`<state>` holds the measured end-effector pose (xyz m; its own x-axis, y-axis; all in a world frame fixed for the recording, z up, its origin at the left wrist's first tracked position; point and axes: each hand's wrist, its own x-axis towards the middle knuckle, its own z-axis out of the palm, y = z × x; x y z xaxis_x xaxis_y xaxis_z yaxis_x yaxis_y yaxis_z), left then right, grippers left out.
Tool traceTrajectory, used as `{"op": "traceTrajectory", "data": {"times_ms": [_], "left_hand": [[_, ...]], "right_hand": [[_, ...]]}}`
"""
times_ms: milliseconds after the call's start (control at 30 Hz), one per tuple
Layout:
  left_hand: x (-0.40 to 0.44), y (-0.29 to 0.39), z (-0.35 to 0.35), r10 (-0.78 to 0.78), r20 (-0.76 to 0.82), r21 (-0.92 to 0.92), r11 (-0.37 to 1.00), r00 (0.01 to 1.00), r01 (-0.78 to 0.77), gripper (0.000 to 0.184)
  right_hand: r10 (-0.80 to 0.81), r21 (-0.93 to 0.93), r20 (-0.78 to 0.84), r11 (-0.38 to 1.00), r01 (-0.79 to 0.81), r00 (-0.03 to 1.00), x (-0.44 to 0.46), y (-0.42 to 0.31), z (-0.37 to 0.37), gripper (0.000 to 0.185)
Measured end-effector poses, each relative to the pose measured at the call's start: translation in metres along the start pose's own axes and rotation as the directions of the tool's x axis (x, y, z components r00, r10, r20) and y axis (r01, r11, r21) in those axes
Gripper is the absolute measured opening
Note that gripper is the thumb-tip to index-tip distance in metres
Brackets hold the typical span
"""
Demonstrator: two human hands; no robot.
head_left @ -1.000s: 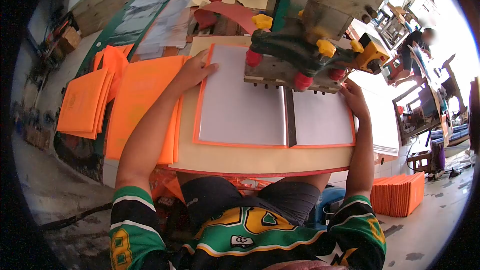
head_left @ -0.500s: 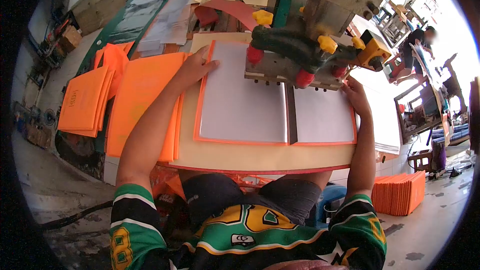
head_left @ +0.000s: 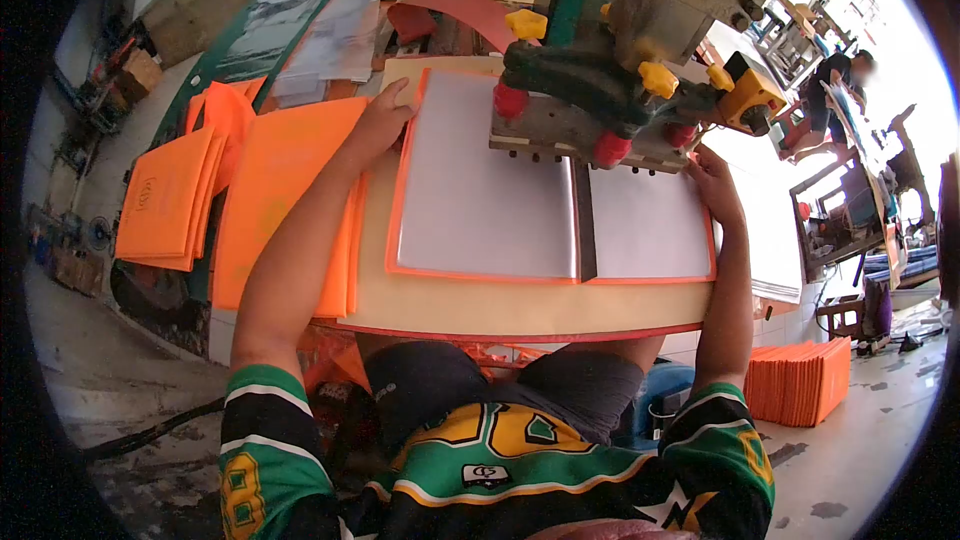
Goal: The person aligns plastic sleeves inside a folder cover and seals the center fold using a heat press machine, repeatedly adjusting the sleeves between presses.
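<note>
An open orange folder with clear or whitish inner sheets and a dark spine lies on a cream board. Its upper part passes under the head of a press that has yellow and red knobs. My left hand is at the folder's upper left edge, thumb and forefinger apart, beside the sheet. At the right edge, close to the press head, my right hand has its fingers bent around the folder's border. The fingertips there are partly hidden.
Left of the board lie large orange covers and smaller orange folders. Clear plastic sheets and red strips are behind. A stack of orange folders stands on the floor at right. Another person is at the far right.
The folder has shifted slightly away from me, further under the press. My left hand has slid off the sheet to the folder's left edge. My right hand is nearly where it was.
</note>
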<state>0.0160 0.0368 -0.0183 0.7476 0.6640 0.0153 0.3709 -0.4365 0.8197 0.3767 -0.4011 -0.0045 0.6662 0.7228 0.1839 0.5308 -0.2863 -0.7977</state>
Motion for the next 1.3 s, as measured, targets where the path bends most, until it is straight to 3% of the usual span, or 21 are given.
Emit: {"op": "traceTrajectory", "data": {"times_ms": [67, 100, 233, 367, 667, 767, 867, 967, 1067, 1133, 1300], "left_hand": [[0.007, -0.002, 0.0, 0.035, -0.07, 0.008, 0.999, 0.997, -0.035, 0.061], [0.005, 0.002, 0.0, -0.026, -0.049, -0.114, 0.993, 0.998, 0.021, 0.06], [-0.005, 0.015, -0.006, -0.097, -0.001, -0.297, 0.95, 0.995, 0.092, 0.061], [0.001, 0.009, -0.006, -0.072, 0.003, -0.234, 0.97, 0.997, 0.071, 0.059], [0.001, 0.008, -0.003, 0.006, -0.062, -0.316, 0.948, 0.998, -0.025, 0.055], [-0.003, 0.019, -0.006, -0.041, -0.01, -0.189, 0.981, 0.999, 0.038, 0.055], [-0.009, 0.025, -0.004, -0.082, -0.051, -0.236, 0.969, 0.995, 0.068, 0.058], [0.004, 0.009, -0.005, -0.016, -0.015, -0.147, 0.989, 1.0, 0.014, 0.055], [0.008, 0.002, -0.001, -0.066, -0.016, -0.257, 0.965, 0.998, 0.059, 0.048], [0.014, -0.009, 0.0, 0.039, -0.012, -0.257, 0.965, 0.999, -0.041, 0.038], [0.007, -0.001, -0.001, -0.001, -0.032, -0.193, 0.981, 0.999, -0.005, 0.033]], "right_hand": [[0.043, -0.027, -0.001, 0.999, -0.043, 0.999, 0.001, -0.008, 0.0, 0.029], [0.038, -0.026, -0.001, 0.999, -0.038, 0.999, 0.004, -0.007, -0.001, 0.029], [0.029, -0.025, 0.013, 0.999, -0.028, 0.999, 0.003, 0.006, 0.001, 0.03], [0.033, -0.006, 0.016, 0.999, -0.033, 0.999, 0.006, 0.009, -0.002, 0.033], [0.037, 0.103, 0.035, 0.994, -0.041, 0.999, 0.003, -0.003, 0.001, 0.034], [0.055, 0.055, 0.025, 0.997, -0.057, 0.998, 0.005, 0.003, -0.001, 0.032], [0.023, 0.095, 0.015, 0.995, -0.024, 1.0, 0.007, 0.01, 0.0, 0.03], [0.073, 0.122, 0.022, 0.99, -0.075, 0.997, 0.003, -0.003, 0.001, 0.028], [0.084, 0.07, 0.02, 0.994, -0.085, 0.996, 0.005, 0.002, 0.001, 0.026], [0.076, 0.085, 0.008, 0.993, -0.077, 0.997, 0.002, -0.007, 0.003, 0.025], [0.063, 0.046, 0.021, 0.997, -0.064, 0.998, 0.002, -0.006, 0.001, 0.025]]}}
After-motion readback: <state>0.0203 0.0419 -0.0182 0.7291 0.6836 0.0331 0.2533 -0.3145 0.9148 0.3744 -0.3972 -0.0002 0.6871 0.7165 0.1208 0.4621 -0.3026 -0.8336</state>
